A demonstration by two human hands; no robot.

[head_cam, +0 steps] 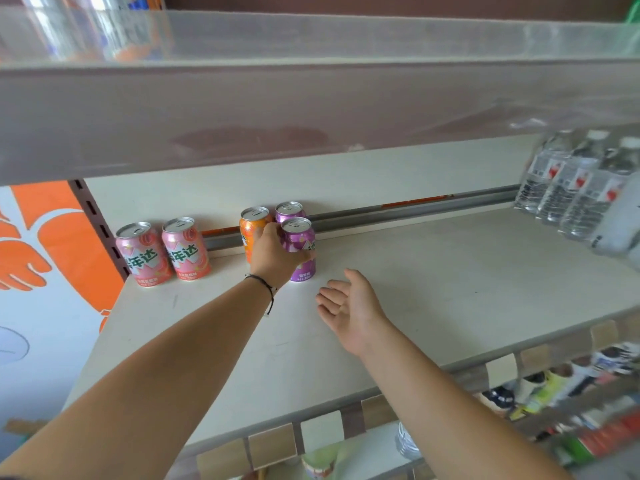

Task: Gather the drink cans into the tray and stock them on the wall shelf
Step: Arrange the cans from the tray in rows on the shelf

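On the pale wall shelf (450,292) stand two pink cans (143,254) (185,249) at the left. To their right are an orange can (250,230), a purple can (290,211) at the back and a front purple can (301,247). My left hand (273,254) grips the front purple can from the left, thumb across its label, and partly hides the orange can. My right hand (349,308) hovers open just right of it above the shelf, palm turned left, holding nothing. No tray is in view.
Several water bottles (575,188) stand at the shelf's right end. A shelf board (311,105) hangs close overhead, with a clear guard above it. Packaged goods (571,393) fill the shelf below. An orange and white wall panel (41,271) lies to the left.
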